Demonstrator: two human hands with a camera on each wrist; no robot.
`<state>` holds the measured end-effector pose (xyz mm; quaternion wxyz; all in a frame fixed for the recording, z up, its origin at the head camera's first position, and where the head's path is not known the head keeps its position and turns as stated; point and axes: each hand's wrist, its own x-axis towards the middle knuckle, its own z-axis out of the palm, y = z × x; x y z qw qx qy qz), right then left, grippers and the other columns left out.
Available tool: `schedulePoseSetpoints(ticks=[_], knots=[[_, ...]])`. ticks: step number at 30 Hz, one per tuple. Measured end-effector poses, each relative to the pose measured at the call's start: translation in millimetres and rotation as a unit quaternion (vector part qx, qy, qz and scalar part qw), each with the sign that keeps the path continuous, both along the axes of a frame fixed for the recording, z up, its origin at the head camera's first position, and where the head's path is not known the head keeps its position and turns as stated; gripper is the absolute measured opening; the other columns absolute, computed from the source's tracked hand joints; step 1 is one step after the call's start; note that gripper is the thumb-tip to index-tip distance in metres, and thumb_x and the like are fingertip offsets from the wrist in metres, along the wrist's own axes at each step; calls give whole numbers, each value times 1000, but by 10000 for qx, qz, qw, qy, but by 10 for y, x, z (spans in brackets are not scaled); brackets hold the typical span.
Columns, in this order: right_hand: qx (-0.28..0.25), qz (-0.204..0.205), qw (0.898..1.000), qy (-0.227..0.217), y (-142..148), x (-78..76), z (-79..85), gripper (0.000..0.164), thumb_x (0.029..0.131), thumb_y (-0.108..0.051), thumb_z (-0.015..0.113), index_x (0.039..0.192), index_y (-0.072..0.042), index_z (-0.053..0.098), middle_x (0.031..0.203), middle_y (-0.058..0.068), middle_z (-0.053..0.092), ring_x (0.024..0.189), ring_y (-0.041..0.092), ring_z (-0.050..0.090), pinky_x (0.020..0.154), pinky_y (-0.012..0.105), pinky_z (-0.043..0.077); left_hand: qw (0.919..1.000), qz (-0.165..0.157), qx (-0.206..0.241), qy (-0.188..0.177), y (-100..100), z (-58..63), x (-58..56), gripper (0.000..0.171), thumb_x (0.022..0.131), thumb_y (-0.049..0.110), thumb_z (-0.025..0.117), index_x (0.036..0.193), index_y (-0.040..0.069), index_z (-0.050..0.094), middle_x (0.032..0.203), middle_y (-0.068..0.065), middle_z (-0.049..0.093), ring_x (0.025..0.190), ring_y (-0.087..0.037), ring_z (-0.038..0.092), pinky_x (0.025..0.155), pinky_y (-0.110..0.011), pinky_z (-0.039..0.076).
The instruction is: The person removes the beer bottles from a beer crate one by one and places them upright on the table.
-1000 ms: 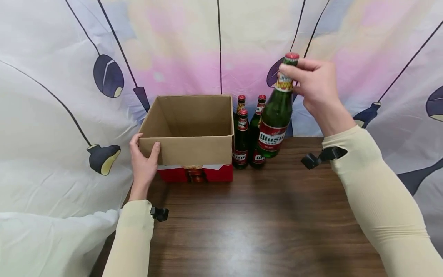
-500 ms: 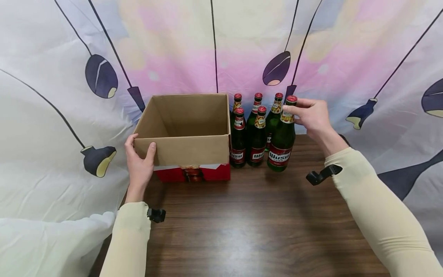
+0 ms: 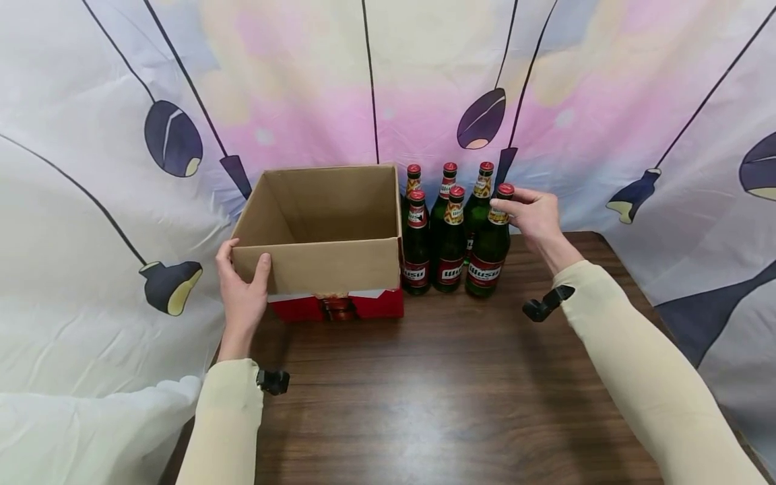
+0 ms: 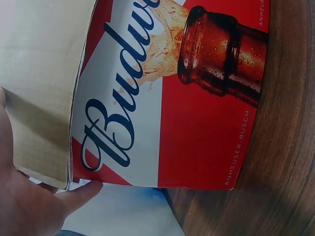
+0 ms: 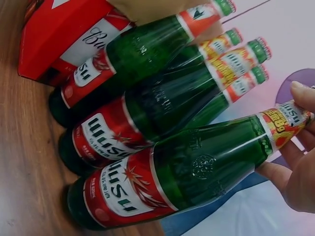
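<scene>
A green beer bottle [image 3: 488, 252] with a red cap and red label stands upright at the front right of a group. My right hand [image 3: 536, 215] grips it by the neck, fingers and thumb around the upper label. Several matching beer bottles [image 3: 448, 246] stand close beside it in two rows. To their left is an open cardboard box [image 3: 333, 266], red and white below with its brown flaps raised. My left hand [image 3: 242, 296] holds the box's front left corner, thumb on the front flap. In the left wrist view, printed lettering shows on the box's side [image 4: 206, 142].
The box and bottles stand on a dark wooden table [image 3: 412, 391], near its back edge. A patterned curtain [image 3: 315, 81] hangs right behind them and along both sides. White cloth [image 3: 91, 431] bulges at the left edge of the table.
The right hand has lowered the bottle from the air down to the table and brought it left against the others. The left hand stays on the box corner.
</scene>
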<state>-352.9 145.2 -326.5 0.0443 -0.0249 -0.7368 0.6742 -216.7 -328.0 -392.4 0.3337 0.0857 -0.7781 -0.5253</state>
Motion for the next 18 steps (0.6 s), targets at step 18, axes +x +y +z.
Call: schedulePoseSetpoints(ticks=[18], knots=[[118,-245,9996,58,-151,-203,-164,55,92,-23,84,142,-10,68,149,7,60,112,7,55,87,25,49,9999,-52,-73,-75,-109,-71,-39,67,103,17,67,159,12,31,163,-11,36,144,-27,38,113,-42,30]])
